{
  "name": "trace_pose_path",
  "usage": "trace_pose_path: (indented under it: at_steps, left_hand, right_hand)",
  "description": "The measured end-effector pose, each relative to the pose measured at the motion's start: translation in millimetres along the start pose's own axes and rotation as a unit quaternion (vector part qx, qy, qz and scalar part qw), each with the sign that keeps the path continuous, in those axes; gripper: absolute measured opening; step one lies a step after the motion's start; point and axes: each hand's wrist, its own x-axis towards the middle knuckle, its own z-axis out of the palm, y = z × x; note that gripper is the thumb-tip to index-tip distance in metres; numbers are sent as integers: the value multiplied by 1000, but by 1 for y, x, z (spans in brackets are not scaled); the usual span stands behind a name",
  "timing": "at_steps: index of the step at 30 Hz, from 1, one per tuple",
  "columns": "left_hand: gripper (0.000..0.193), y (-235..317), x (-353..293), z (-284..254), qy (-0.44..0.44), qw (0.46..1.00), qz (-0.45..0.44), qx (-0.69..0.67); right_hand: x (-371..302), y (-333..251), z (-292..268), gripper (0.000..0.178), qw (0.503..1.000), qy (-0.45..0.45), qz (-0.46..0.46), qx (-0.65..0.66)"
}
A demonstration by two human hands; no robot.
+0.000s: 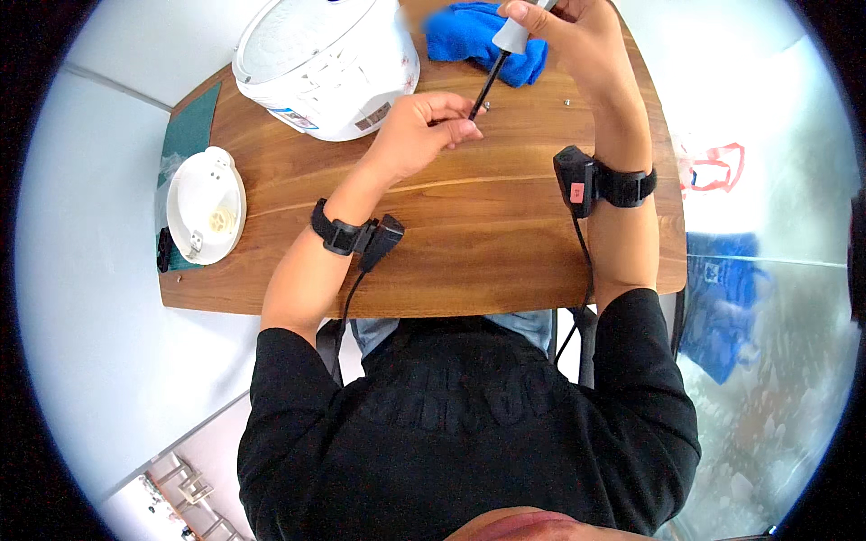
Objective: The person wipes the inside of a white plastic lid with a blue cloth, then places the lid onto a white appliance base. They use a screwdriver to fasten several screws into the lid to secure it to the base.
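Note:
My right hand (564, 32) grips the grey handle of a screwdriver (492, 83) at the table's far edge. The black shaft slants down to the left. Around its lower end, the thumb and fingers of my left hand (424, 133) are pinched together; whether they also hold a small part there is hidden. A small metal piece (487, 105), like a screw, shows beside the shaft. Farther right lies another small metal piece (566, 102). Just beyond my left hand stands a white, round, bucket-shaped appliance housing (338, 81), tilted in view. Behind the screwdriver lies a crumpled blue cloth (451, 36).
On the wooden table (433, 252), at left, a white oval cover (233, 185) with a yellowish round part rests on a green mat (191, 131). A small black object (164, 248) is beside it. Cabled black devices (383, 239) are strapped to both my forearms.

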Motion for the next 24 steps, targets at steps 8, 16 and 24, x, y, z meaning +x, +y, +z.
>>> trace_pose_path:
  at_steps: [8,16,24]
  left_hand:
    - [14,17,-21,-4,31,981,107,159]
    - [14,83,-42,-49,142,923,217,283]
    - [20,93,1,-145,180,906,181,338]
  right_hand:
    - [-10,-25,12,53,990,-111,-22,85]
    - [32,-96,78,24,987,-135,-78,39]
    - [82,-111,118,29,978,-98,-183,12]
